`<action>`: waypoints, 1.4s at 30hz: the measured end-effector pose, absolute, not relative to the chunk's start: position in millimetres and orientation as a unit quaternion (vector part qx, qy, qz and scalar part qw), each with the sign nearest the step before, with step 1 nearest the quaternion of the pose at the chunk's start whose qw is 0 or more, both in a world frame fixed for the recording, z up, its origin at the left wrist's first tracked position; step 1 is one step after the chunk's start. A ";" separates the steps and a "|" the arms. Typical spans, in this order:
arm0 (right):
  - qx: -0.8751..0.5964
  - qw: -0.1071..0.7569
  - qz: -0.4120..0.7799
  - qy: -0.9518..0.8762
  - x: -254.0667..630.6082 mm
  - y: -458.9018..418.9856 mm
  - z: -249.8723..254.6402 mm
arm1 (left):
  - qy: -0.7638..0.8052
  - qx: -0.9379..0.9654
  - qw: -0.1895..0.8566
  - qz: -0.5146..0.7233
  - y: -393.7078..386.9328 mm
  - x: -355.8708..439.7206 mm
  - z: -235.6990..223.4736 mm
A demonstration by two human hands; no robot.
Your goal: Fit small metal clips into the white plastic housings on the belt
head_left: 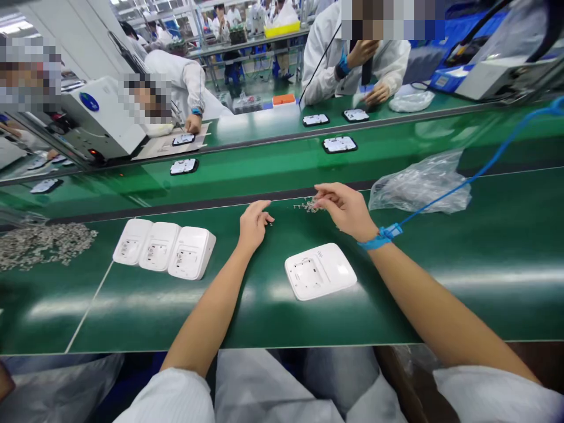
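My left hand (254, 226) is over the green work surface, fingers curled, with a tiny metal part (271, 224) at its fingertips. A blue strap circles the wrist of my right hand (346, 207), whose bent fingers touch a small heap of tiny metal parts (307, 204); whatever they pinch is too small to make out. Below and between both hands lies a white plastic housing (335, 265) with a recessed section, and neither hand touches it. Left of my left hand, three similar white housings (190, 254) sit in a row.
A larger heap of small metal parts (46, 244) lies far left. A clear plastic bag (423, 183) rests at right, near the blue wrist cord (493, 158). Beyond the rail, black-framed units (339, 144) lie on a green belt (264, 170); co-workers in white sit opposite.
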State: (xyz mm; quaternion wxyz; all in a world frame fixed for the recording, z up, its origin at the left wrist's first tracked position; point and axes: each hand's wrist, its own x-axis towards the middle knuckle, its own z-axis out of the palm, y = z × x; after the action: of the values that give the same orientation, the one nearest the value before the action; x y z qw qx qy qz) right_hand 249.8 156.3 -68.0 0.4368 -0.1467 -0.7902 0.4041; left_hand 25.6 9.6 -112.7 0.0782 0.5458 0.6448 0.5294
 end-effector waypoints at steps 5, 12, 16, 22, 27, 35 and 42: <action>-0.131 0.419 0.411 -0.799 261.2 122.2 -46.1 | 0.636 0.606 0.049 0.475 8.1 33.1 -105.4; -0.104 0.334 0.186 -0.918 293.0 83.1 -39.6 | 0.672 0.621 0.075 0.396 -8.6 73.0 -99.2; -0.116 0.235 0.165 -0.951 300.7 68.3 -45.9 | 0.707 0.590 0.126 0.369 -21.5 91.0 -98.1; -0.123 0.150 0.115 -0.974 287.8 60.2 -50.6 | 0.726 0.586 0.142 0.330 -33.6 100.1 -85.0; -0.073 0.165 0.149 -0.972 282.7 63.7 -53.8 | 0.709 0.629 0.151 0.282 -33.1 95.3 -81.5; -0.093 0.147 0.120 -0.977 284.3 67.8 -58.0 | 0.694 0.663 0.169 0.227 -30.8 92.8 -80.7; -0.099 0.109 0.074 -0.986 279.1 64.7 -50.2 | 0.697 0.665 0.163 0.216 -30.5 94.5 -80.5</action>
State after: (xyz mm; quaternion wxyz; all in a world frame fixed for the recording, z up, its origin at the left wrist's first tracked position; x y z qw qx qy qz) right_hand 279.1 64.7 -50.2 0.1092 -0.0995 -0.9863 0.0736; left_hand 94.5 -30.5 -80.5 0.1627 0.6646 0.6966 0.2159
